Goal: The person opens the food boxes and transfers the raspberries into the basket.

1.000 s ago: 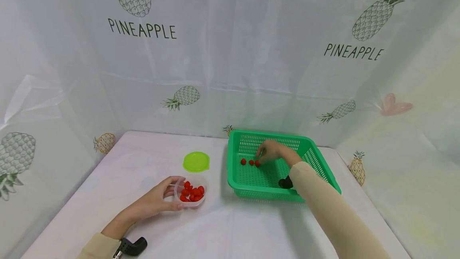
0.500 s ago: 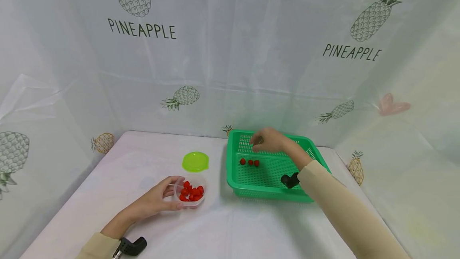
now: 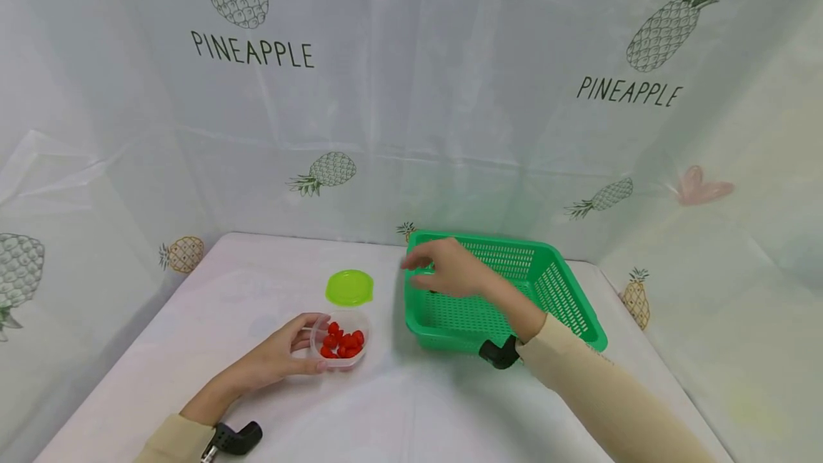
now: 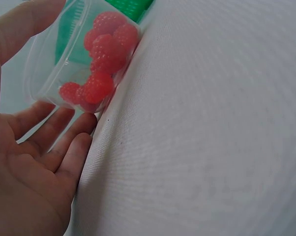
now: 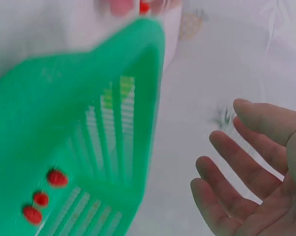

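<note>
My left hand [image 3: 283, 352] holds a clear plastic tub [image 3: 356, 319] on the table, thumb on the near side and fingers on the far side. Several red raspberries [image 4: 108, 54] lie in the tub, seen close up in the left wrist view. Above the left rim of a green basket [image 3: 444, 341] hovers my right hand [image 3: 450, 270], fingers spread and nothing between them. Three raspberries [image 5: 57, 178] lie in a row on the basket floor in the right wrist view; from the head, my right hand mostly hides them.
A lime-green lid [image 3: 350, 288] lies flat just behind the tub. The white-covered table [image 3: 270, 263] meets a curtain [image 3: 437, 127] printed with pineapples at its back and sides. The basket stands right of the tub.
My right hand has let go of a raspberry in the basket, risen, and moved left to the basket's left rim. The left hand and tub have stayed in place.
</note>
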A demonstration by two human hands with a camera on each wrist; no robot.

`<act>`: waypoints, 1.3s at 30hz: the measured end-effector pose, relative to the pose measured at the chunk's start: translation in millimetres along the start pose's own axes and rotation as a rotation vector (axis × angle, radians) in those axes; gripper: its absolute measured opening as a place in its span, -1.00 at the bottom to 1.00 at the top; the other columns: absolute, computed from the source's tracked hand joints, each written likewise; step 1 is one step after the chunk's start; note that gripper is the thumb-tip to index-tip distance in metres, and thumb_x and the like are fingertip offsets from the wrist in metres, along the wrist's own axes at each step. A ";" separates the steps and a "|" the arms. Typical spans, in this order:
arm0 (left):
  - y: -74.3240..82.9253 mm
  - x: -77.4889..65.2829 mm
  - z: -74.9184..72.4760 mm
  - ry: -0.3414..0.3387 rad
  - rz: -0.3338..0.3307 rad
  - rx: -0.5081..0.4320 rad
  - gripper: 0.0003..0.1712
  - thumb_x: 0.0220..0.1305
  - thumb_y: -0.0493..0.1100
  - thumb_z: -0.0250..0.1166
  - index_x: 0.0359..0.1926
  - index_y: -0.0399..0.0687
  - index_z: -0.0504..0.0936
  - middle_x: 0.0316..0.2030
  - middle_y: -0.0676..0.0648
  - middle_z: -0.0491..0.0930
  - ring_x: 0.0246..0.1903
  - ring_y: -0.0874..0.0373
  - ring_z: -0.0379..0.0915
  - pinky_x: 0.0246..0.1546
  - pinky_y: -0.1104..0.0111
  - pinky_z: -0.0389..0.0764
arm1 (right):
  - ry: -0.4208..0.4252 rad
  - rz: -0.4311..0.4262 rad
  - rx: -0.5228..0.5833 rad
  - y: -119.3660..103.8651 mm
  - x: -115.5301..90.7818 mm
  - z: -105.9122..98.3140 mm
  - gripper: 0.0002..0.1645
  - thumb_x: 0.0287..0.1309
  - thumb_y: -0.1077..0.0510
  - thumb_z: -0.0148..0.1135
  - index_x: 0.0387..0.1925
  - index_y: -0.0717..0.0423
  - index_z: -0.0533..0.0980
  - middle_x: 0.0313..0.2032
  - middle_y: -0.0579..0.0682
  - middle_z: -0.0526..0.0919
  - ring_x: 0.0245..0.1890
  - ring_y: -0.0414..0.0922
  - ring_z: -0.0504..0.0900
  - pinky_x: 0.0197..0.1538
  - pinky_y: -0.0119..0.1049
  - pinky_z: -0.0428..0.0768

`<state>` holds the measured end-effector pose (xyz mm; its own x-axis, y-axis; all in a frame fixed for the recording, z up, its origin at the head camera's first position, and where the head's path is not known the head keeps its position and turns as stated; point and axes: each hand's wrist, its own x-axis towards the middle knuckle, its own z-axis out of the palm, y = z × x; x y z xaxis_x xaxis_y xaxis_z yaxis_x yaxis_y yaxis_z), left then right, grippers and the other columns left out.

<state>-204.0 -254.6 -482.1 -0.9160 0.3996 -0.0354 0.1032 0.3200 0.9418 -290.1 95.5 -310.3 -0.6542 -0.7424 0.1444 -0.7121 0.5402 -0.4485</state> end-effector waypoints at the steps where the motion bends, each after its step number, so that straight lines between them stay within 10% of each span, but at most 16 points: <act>1: 0.3 -0.1 -0.1 0.002 -0.003 0.001 0.01 0.29 -0.06 0.55 0.58 -0.14 0.18 0.53 -0.26 0.27 0.50 -0.31 0.23 0.33 0.25 0.56 | -0.005 -0.007 0.002 -4.7 0.9 4.3 -0.69 0.36 0.20 0.39 0.10 0.11 0.72 0.01 -0.06 0.81 -0.02 -0.11 0.76 0.12 -0.12 0.72; 19: 0.4 0.5 -1.6 0.004 -0.017 0.003 -0.01 0.30 -0.03 0.54 0.58 -0.11 0.19 0.58 -0.26 0.21 0.52 -0.38 0.16 0.45 -0.11 0.40 | -0.035 0.011 0.072 -36.3 33.7 100.9 -0.70 0.34 0.16 0.45 0.08 0.05 0.74 -0.06 -0.09 0.82 0.03 -0.15 0.73 0.06 -0.41 0.67; 39: -1.0 -0.7 -0.5 0.020 -0.017 0.007 0.02 0.28 -0.03 0.56 0.58 -0.10 0.19 0.56 -0.24 0.22 0.50 -0.31 0.24 0.39 0.05 0.52 | 0.154 0.207 0.185 -38.2 42.1 162.4 -0.79 0.29 0.25 0.46 -0.04 0.12 0.76 -0.22 -0.03 0.81 -0.13 -0.06 0.72 -0.26 -0.52 0.64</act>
<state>-203.6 -255.6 -482.9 -0.9253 0.3767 -0.0445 0.0903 0.3328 0.9387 -249.0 -20.7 -430.4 -0.8213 -0.5480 0.1587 -0.5107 0.5821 -0.6327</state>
